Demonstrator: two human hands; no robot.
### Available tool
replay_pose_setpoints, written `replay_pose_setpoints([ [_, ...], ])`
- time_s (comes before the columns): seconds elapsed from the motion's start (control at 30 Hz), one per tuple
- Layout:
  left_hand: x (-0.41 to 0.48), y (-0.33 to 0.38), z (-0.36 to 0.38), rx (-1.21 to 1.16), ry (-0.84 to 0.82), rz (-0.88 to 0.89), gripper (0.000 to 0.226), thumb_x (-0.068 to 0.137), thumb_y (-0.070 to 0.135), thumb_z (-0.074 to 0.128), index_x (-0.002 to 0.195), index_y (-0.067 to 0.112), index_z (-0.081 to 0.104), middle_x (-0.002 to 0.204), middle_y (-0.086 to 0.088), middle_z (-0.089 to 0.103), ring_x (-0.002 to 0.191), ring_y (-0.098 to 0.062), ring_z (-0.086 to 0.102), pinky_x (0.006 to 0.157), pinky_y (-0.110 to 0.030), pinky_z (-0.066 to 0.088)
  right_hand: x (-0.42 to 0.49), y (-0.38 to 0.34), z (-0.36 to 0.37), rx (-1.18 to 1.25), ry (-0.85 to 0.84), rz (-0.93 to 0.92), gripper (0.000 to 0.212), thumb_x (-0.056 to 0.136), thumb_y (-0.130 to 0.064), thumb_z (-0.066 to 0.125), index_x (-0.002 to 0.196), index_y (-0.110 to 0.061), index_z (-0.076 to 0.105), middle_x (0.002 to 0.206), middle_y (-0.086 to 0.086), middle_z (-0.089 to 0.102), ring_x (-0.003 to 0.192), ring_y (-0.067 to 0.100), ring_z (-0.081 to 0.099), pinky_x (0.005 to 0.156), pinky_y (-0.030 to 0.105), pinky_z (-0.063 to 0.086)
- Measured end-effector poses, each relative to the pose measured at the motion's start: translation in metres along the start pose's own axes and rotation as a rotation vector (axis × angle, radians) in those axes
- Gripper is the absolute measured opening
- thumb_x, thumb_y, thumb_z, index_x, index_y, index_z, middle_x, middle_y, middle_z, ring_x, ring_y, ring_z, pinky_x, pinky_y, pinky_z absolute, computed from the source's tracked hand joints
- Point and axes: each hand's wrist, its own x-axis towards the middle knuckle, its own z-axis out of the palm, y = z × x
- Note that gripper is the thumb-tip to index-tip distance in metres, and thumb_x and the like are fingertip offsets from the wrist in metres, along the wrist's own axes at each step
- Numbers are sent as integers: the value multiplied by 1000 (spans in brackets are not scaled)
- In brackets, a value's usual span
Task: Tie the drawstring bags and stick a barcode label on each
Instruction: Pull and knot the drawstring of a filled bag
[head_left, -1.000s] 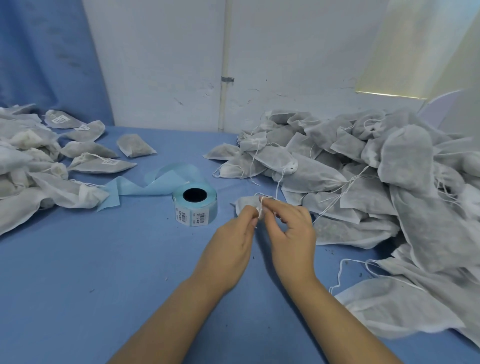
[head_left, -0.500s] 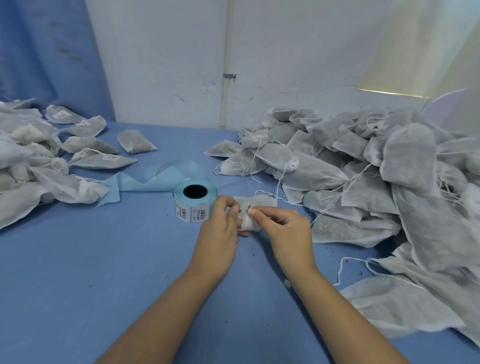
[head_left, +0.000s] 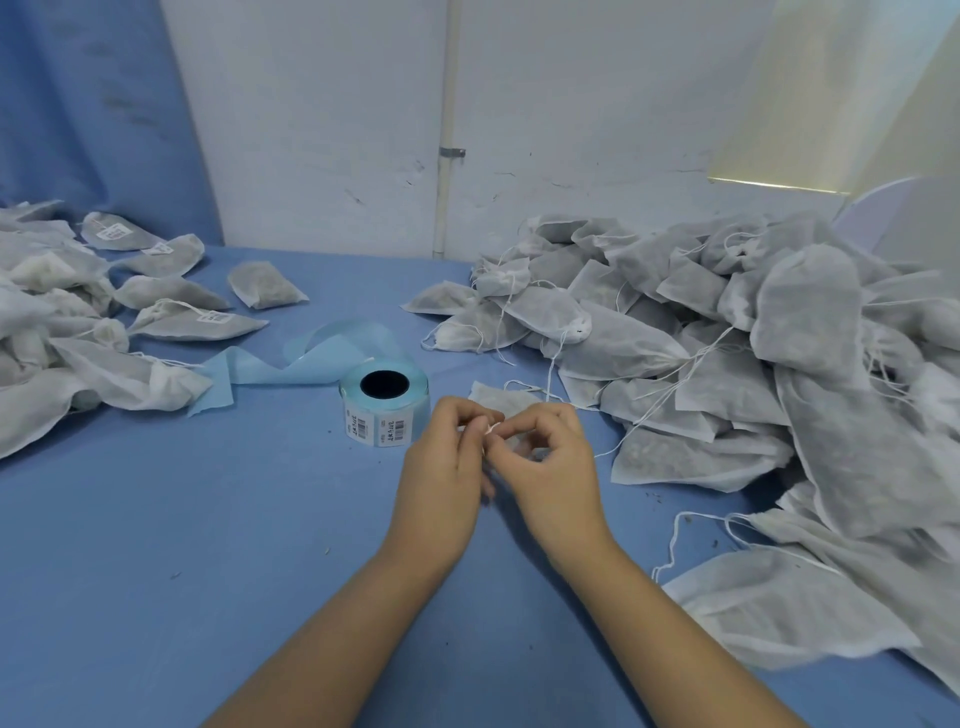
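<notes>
Whereas half a second before the two hands had stood slightly apart with the bag's bunched neck showing between them, the left grip (head_left: 442, 475) and right grip (head_left: 555, 467) had drawn together until their fingertips met. Both were curled, thumb against forefinger, pinching a short white bit of drawstring (head_left: 492, 428) between them. The drawstring bag (head_left: 503, 399) lay on the blue bench (head_left: 156, 571) under and just beyond the hands, mostly hidden by them. The label roll (head_left: 385, 402) stood just beside the left grip, its blue backing strip (head_left: 311, 358) trailing toward the labelled bags (head_left: 176, 322) at the left. The untied heap (head_left: 727, 338) lay at the right.
</notes>
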Motion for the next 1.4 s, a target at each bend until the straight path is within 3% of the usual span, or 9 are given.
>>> replay_pose_setpoints([
  [0.17, 3, 0, -4, 59, -75, 75, 13, 99, 11, 46, 95, 12, 59, 83, 11, 65, 72, 2, 57, 66, -8, 41, 5, -7, -6, 336, -133, 293, 23, 86, -3, 58, 65, -12, 61, 59, -5, 60, 53, 4, 47, 51, 13, 36],
  [0.27, 4, -3, -4, 95, -76, 106, 15, 99, 12, 46, 89, 18, 55, 78, 10, 62, 72, -2, 54, 66, -11, 40, 12, -8, -13, 443, -202, 365, 13, 84, -7, 55, 71, -6, 58, 66, 4, 52, 59, 12, 40, 54, 24, 26],
  [0.4, 6, -2, -5, 97, -74, 124, 19, 99, 11, 47, 85, 23, 54, 74, 13, 58, 70, -1, 53, 65, -10, 38, 14, -9, -19, 502, -325, 392, 13, 65, -12, 66, 75, -7, 58, 68, 2, 53, 60, 10, 43, 57, 25, 27],
  [0.47, 7, -3, -5, 96, -74, 127, 16, 98, 9, 47, 87, 17, 55, 77, 10, 59, 70, -2, 51, 65, -12, 38, 13, -8, -18, 468, -356, 367, 5, 72, -11, 65, 74, -10, 60, 69, 0, 53, 64, 10, 43, 59, 24, 28],
  [0.6, 5, -4, -4, 110, -70, 140, 20, 98, 9, 47, 84, 20, 53, 75, 10, 58, 71, 3, 53, 65, -11, 38, 14, -4, -15, 545, -231, 384, 20, 88, -1, 52, 72, -13, 54, 63, -5, 59, 61, 5, 57, 59, 20, 34],
  [0.87, 4, -4, -3, 94, -114, 112, 26, 99, 11, 45, 81, 29, 49, 77, 10, 61, 74, 4, 59, 64, -7, 39, 16, -1, -12, 633, -146, 397, 17, 90, -2, 52, 75, -11, 54, 61, -2, 61, 58, 5, 59, 54, 16, 37],
  [1.1, 8, -10, -2, 150, -176, 90, 26, 100, 15, 42, 82, 33, 45, 80, 4, 59, 70, -4, 53, 65, -13, 42, 18, 1, -15, 694, -177, 413, 16, 89, -4, 52, 73, -9, 52, 65, 0, 45, 49, 7, 38, 47, 17, 31],
  [1.27, 11, -13, -5, 163, -167, 72, 24, 100, 16, 42, 82, 32, 44, 81, 2, 61, 70, -11, 55, 65, -18, 43, 17, -1, -13, 760, -208, 432, 12, 70, -11, 62, 75, -9, 51, 68, 2, 42, 44, 5, 35, 43, 16, 27],
  [1.4, 12, -15, -4, 163, -153, 39, 22, 100, 15, 42, 85, 31, 44, 81, 5, 61, 66, -5, 55, 64, -12, 41, 18, 2, -13, 756, -120, 420, 12, 85, -2, 58, 78, -10, 53, 62, -2, 46, 49, 6, 37, 45, 15, 31],
])
